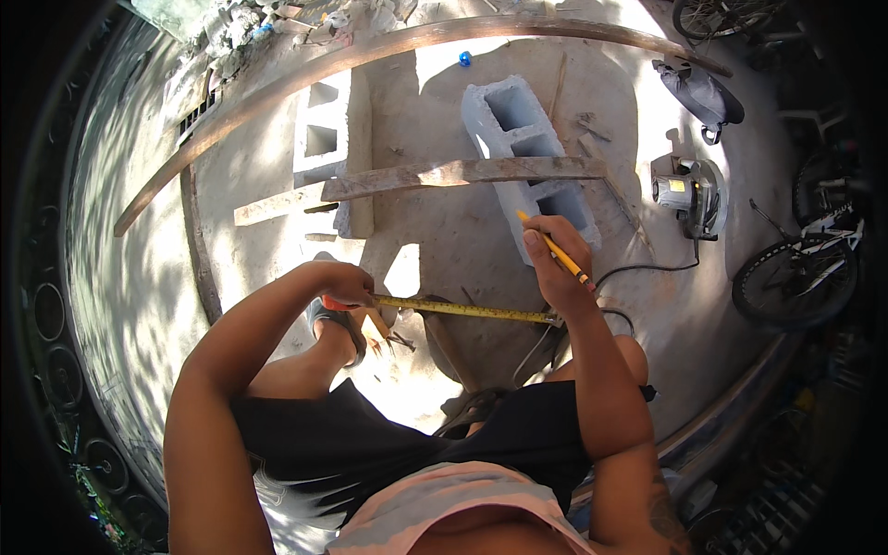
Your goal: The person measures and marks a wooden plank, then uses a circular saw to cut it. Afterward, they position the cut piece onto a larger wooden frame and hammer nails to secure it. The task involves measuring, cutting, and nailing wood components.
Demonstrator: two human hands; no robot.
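Note:
My left hand (pixel 346 283) is closed around a tape measure (pixel 339 303), whose orange case shows only in part under the fingers. Its yellow blade (pixel 462 309) runs out to the right, ending below my right wrist. In my right hand (pixel 561 257) is a yellow pencil (pixel 575 269), gripped with one end pointing up and left. Just beyond both hands, a short wooden board (pixel 444 174) lies across two hollow concrete blocks, the left block (pixel 359 139) and the right block (pixel 474 111). My right hand is near the right block's front end.
A long wooden beam (pixel 407 39) curves across the far side. On the right are a circular saw (pixel 689 196) with a black cord (pixel 647 268), a dark bag (pixel 700 92) and a bicycle (pixel 800 268). Wood scraps (pixel 618 190) and a small blue ball-like object (pixel 464 59) lie on the concrete floor.

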